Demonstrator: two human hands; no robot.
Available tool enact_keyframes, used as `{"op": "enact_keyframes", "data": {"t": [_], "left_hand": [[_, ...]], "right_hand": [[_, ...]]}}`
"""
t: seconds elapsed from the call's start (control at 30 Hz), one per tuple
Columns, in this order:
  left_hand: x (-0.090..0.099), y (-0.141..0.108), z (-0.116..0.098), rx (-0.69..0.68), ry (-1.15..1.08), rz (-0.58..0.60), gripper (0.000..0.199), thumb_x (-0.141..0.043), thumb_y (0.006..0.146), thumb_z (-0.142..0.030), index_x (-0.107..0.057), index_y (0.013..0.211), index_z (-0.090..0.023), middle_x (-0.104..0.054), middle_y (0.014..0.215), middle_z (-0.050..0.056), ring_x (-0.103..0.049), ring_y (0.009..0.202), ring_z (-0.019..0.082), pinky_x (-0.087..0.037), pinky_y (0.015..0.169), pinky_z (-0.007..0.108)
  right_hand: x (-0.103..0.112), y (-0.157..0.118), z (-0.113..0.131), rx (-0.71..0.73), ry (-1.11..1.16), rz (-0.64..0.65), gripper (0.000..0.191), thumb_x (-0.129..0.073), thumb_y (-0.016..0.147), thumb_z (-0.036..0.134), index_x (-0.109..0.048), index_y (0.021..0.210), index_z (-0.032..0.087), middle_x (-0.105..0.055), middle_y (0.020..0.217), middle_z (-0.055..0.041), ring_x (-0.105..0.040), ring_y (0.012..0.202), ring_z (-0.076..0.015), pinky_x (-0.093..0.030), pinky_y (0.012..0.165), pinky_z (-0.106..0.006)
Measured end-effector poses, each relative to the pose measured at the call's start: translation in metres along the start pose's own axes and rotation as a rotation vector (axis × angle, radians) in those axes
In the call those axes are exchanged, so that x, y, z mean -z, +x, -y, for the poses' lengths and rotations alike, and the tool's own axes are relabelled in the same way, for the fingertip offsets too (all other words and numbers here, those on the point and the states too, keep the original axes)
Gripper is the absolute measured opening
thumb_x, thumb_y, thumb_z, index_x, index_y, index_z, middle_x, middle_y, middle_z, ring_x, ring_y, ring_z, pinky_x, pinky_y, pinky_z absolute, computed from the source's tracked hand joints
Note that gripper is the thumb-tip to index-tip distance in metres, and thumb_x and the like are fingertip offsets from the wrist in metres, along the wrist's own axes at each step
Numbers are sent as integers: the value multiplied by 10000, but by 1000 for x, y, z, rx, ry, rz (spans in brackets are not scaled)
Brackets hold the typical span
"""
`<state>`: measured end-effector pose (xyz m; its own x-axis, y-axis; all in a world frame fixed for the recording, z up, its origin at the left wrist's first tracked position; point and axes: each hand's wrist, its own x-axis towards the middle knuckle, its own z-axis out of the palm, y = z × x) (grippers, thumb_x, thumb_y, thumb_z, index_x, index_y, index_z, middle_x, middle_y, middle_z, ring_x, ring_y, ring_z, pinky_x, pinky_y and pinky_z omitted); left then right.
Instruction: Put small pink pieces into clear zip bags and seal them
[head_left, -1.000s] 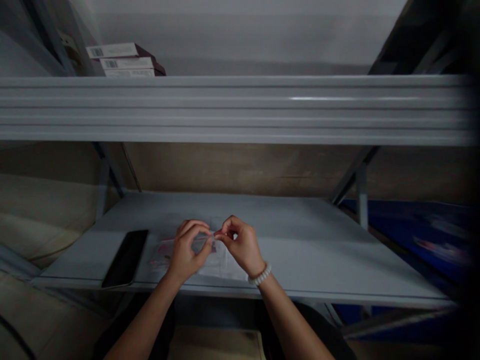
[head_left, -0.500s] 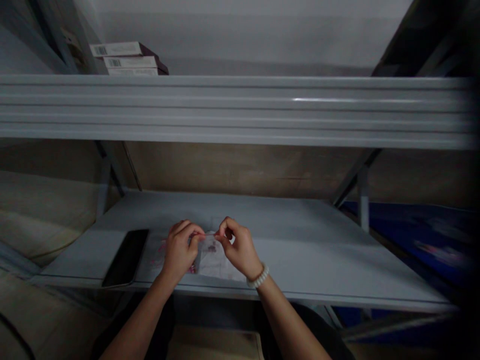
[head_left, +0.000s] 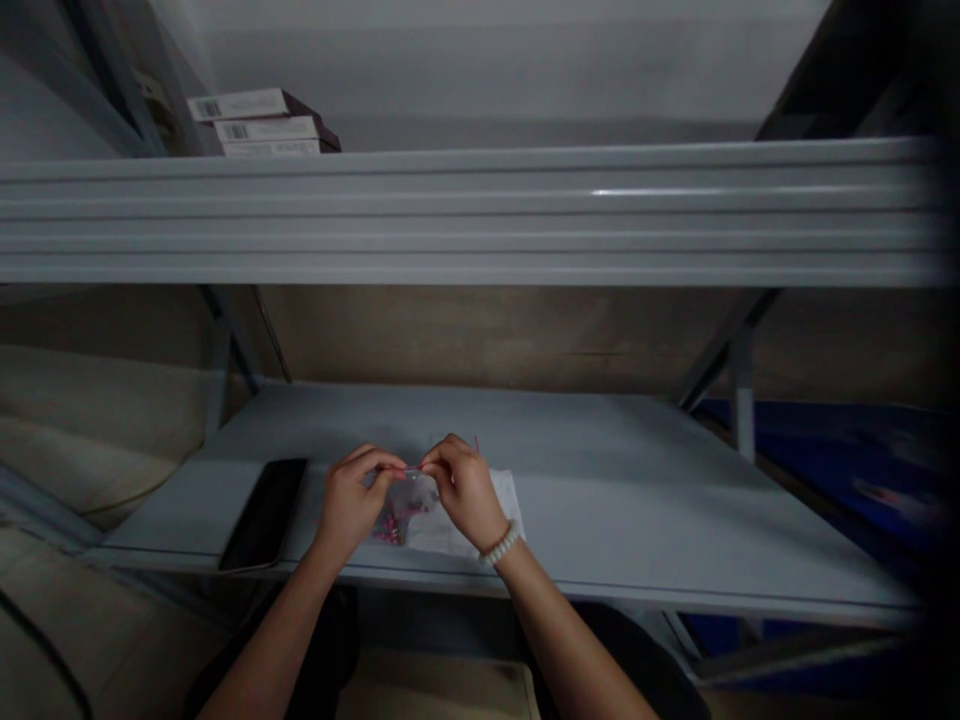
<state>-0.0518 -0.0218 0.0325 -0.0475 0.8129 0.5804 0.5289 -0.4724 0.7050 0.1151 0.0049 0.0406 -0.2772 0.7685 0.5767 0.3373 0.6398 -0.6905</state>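
My left hand and my right hand are close together above the lower shelf, fingertips pinched. A very thin pinkish strand spans the small gap between them; whether it is a cord or a bag's edge is too fine to tell. A short red line stands out behind my right hand. Just below the fingers is a clear plastic bag with small pink and red pieces in it. White paper lies under my right hand, which partly covers it. A pale beaded bracelet circles my right wrist.
A black phone-like slab lies left of my hands on the grey lower shelf. The upper shelf's ribbed beam crosses in front, with flat boxes stacked on it. Blue material is beyond the right brace.
My fingertips have come closer together, and the strand's visible span is shorter. The clear bag with pink pieces and the red line behind my right hand show more. The view has shifted slightly.
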Motion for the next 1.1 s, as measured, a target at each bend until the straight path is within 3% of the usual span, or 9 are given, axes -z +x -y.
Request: {"op": "enact_keyframes", "data": {"t": [0.1,0.27,0.43,0.53,0.67,0.8,0.87,0.93,1.1], "left_hand": [[5,2,8,112,-129,2,101,-587,778,-202,-687,765,-196,-676,771,10,-625,743,141,-478,696,233],[9,5,25,371,-323,10,211,-629,729,-315,-681,853,-152,-706,854,57,-652,769,171,-512,696,256],[7,4,46,363,-164,55,236,-593,745,-314,-665,877,-133,-704,896,86,-658,826,192,-515,752,287],[6,4,54,348,-63,62,213,-557,770,-270,-658,900,-136,-695,869,85,-653,771,193,-510,710,301],[11,5,50,245,108,49,177,-576,754,-181,-669,904,-180,-660,953,62,-601,917,205,-448,856,336],[11,3,43,41,405,303,168,-556,759,-113,-673,824,-214,-651,874,22,-569,903,188,-422,836,310],[9,1,42,35,514,426,184,-549,743,-85,-671,771,-219,-648,841,14,-564,888,192,-413,819,313],[7,0,41,57,599,473,199,-540,723,-63,-663,735,-220,-645,829,12,-561,884,199,-403,811,324],[-1,4,35,67,606,420,238,-503,685,-11,-638,713,-205,-630,802,12,-561,867,185,-402,805,307]], "right_hand": [[-8,1,-1,-112,157,3,139,-555,828,214,-646,737,162,-612,750,-48,-570,727,-147,-445,650,-245],[-25,2,-18,-398,603,166,199,-637,743,311,-663,849,145,-638,744,-26,-565,620,-110,-459,554,-214],[-50,-5,-50,-504,703,102,251,-685,640,243,-654,866,138,-619,678,-2,-540,557,-96,-448,512,-210],[-64,-8,-68,-502,660,38,237,-635,629,169,-631,865,140,-600,599,19,-529,509,-100,-443,496,-216],[-74,-8,-81,-499,483,6,289,-551,645,84,-619,922,132,-630,620,5,-565,523,-117,-457,504,-221],[-73,-7,-77,-436,233,54,344,-562,679,54,-629,1012,108,-693,754,-54,-632,648,-147,-497,620,-247],[-68,-5,-72,-397,86,63,313,-570,726,80,-642,1030,106,-708,839,-88,-655,736,-170,-500,689,-264],[-58,-2,-69,-359,-50,63,259,-539,781,101,-663,1008,118,-711,902,-104,-662,791,-185,-494,729,-274],[-15,5,-74,-300,-185,25,223,-508,811,92,-696,917,150,-714,928,-80,-662,787,-170,-488,736,-252]]}}
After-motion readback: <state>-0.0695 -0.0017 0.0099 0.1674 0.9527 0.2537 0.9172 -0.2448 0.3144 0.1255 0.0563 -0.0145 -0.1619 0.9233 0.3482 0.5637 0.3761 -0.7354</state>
